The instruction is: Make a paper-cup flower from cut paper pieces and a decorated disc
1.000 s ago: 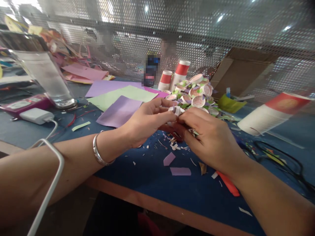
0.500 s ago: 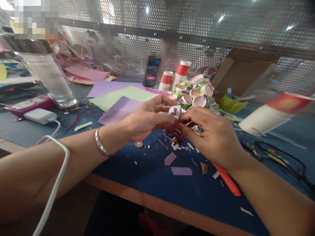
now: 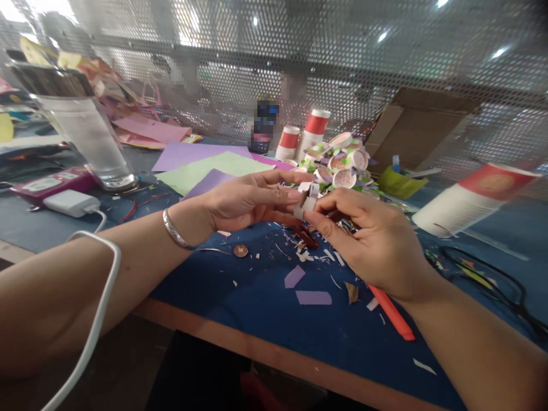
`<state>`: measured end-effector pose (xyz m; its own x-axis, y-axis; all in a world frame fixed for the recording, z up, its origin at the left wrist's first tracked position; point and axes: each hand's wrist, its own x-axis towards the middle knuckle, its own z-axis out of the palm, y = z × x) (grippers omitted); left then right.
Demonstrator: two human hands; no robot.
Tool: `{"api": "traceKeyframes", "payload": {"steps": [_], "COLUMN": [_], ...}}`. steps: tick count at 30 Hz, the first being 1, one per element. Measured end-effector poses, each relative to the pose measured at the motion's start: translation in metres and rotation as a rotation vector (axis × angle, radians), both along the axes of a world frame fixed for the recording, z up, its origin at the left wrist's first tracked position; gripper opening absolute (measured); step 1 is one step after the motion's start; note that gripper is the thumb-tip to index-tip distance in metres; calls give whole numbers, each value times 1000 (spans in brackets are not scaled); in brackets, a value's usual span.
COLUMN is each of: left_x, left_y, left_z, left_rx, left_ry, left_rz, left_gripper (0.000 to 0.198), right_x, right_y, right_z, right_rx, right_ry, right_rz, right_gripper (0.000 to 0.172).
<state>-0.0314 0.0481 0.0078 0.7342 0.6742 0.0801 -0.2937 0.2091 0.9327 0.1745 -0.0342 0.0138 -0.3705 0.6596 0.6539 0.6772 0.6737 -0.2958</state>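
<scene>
Both my hands meet above the blue table (image 3: 265, 308), pinching one small white paper piece (image 3: 307, 197) with a purple mark between them. My left hand (image 3: 248, 200), a silver bangle (image 3: 173, 229) on its wrist, holds the piece from the left with thumb and fingertips. My right hand (image 3: 372, 240) grips it from the right, fingers curled. Under the hands lie paper scraps (image 3: 306, 251), two purple slips (image 3: 314, 297) and a small round disc (image 3: 240, 250). An orange-red strip (image 3: 391, 313) lies beside my right wrist.
Behind the hands sits a heap of decorated paper cup pieces (image 3: 340, 165), red-and-white cups (image 3: 314, 128), and purple and green sheets (image 3: 205, 165). A cup (image 3: 471, 197) lies on its side at right near black cables (image 3: 483, 274). At left stand a glass jar (image 3: 88, 137), a white charger (image 3: 68, 202) and its cable (image 3: 98, 319).
Both hands lifted slightly with the paper piece. My left hand's fingers stretched out more, and the round disc beneath it came into view on the table.
</scene>
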Motion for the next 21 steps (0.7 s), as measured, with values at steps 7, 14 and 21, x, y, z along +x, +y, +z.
{"api": "traceKeyframes", "payload": {"steps": [7, 14, 21], "left_x": [6, 8, 5], "left_y": [-4, -5, -4], "left_z": [-4, -4, -2], "left_rx": [1, -44, -54], "left_ry": [-17, 60, 91], "left_rz": [35, 34, -73], "left_gripper": [19, 17, 16], "right_x": [0, 1, -3], "right_y": [1, 1, -5], "right_z": [4, 5, 7], "right_rx": [-31, -74, -150], "right_ry": [28, 6, 23], "right_rz": [-12, -4, 16], "right_gripper": [17, 17, 17]}}
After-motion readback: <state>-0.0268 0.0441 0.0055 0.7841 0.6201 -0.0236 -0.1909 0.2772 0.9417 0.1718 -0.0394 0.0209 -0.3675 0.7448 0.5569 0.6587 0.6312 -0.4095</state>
